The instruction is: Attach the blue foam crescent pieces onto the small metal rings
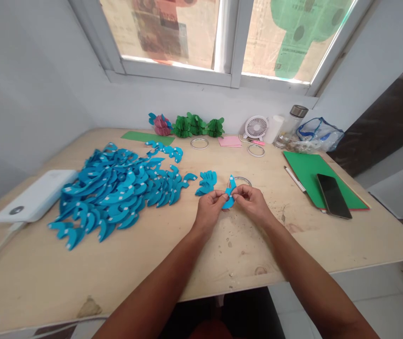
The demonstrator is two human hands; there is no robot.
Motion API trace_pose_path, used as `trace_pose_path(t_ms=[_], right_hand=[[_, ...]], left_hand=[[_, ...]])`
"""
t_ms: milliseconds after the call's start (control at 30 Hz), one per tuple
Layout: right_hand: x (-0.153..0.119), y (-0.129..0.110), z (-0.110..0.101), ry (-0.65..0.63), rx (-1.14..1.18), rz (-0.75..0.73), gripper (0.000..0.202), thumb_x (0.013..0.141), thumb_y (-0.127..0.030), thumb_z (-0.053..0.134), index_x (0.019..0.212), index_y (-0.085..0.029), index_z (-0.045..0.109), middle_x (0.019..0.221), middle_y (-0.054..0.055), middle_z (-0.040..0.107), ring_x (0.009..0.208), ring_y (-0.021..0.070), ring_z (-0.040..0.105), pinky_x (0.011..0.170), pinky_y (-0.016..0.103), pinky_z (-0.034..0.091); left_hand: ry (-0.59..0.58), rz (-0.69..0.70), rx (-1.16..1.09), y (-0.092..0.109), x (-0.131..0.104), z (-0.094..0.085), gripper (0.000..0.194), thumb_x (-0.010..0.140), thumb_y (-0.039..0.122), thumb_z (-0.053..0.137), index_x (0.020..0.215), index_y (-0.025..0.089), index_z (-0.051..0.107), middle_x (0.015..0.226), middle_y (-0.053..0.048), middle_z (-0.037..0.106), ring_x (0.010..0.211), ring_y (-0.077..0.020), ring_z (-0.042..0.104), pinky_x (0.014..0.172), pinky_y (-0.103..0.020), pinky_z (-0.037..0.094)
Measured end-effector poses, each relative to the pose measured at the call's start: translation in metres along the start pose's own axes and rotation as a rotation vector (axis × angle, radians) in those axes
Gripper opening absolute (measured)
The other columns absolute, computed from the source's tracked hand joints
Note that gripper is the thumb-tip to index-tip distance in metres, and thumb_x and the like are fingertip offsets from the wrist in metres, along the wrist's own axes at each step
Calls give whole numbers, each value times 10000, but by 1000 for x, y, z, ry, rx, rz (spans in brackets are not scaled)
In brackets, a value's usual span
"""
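Between my two hands is a small curved blue paper piece (229, 203), held above the table. My left hand (210, 207) pinches its left side with thumb and fingers. On the other side my right hand (251, 201) is closed on the same piece. Just beyond my left hand lies a small bunch of blue paper pieces (207, 181). A roll of tape (243, 181) sits flat behind my right hand, partly hidden by it. Further left spreads a large heap of blue paper pieces (116, 188), many with small white squares on them.
A white power bank (39, 195) with a cable borders the heap. Along the wall stand green paper figures (196, 125), a pink one (162, 125), a small fan (256, 127) and a bottle (291, 126). Rightward lie green sheets (307, 174), a pen (294, 179) and a phone (334, 195).
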State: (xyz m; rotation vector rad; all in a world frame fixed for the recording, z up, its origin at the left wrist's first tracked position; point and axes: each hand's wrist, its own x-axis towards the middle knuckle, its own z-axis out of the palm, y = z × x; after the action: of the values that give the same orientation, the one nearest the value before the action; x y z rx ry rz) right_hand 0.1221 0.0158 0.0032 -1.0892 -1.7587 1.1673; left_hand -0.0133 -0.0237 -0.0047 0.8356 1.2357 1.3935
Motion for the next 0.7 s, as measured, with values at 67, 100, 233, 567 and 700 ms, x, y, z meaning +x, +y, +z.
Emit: trace_pose_path(t_ms=[67, 100, 233, 567, 700], right_hand=[[-1, 0, 0, 2, -4, -5, 82, 730, -236, 535, 736, -178, 593, 691, 13, 606, 615, 128, 530, 561, 248, 421], [-1, -1, 0, 0, -6, -6, 83, 730, -233, 533, 739, -177, 593, 694, 13, 609, 616, 127, 531, 561, 247, 420], [-1, -1, 0, -3, -29, -2, 80, 729, -225, 528, 726, -176, 591, 673, 7, 603, 611, 124, 526, 561, 243, 414], [0, -2, -1, -15, -116, -48, 87, 735, -220, 514, 726, -183, 592, 619, -20, 576, 566, 108, 504, 529, 220, 389], [0, 0, -1, -10, -151, -60, 97, 735, -211, 508, 729, -183, 600, 610, -19, 573, 556, 106, 492, 521, 216, 380]], left_hand=[[-1, -5, -5, -1, 1, 0, 215, 636, 340, 668, 681, 129, 663, 661, -37, 649, 622, -140, 589, 523, -230, 510], [0, -3, -2, -2, 1, -1, 218, 635, 342, 669, 681, 129, 663, 659, -38, 649, 618, -139, 588, 522, -230, 508], [8, 15, 19, 0, 1, 0, 196, 638, 329, 663, 651, 133, 652, 627, -24, 634, 607, -131, 581, 532, -221, 496], [4, 47, 55, 6, -1, 0, 144, 653, 278, 636, 608, 142, 642, 604, -12, 628, 582, -119, 559, 541, -211, 457], [-3, 51, 70, 4, 0, 0, 131, 660, 262, 623, 618, 141, 653, 612, -11, 639, 584, -115, 556, 549, -209, 457]])
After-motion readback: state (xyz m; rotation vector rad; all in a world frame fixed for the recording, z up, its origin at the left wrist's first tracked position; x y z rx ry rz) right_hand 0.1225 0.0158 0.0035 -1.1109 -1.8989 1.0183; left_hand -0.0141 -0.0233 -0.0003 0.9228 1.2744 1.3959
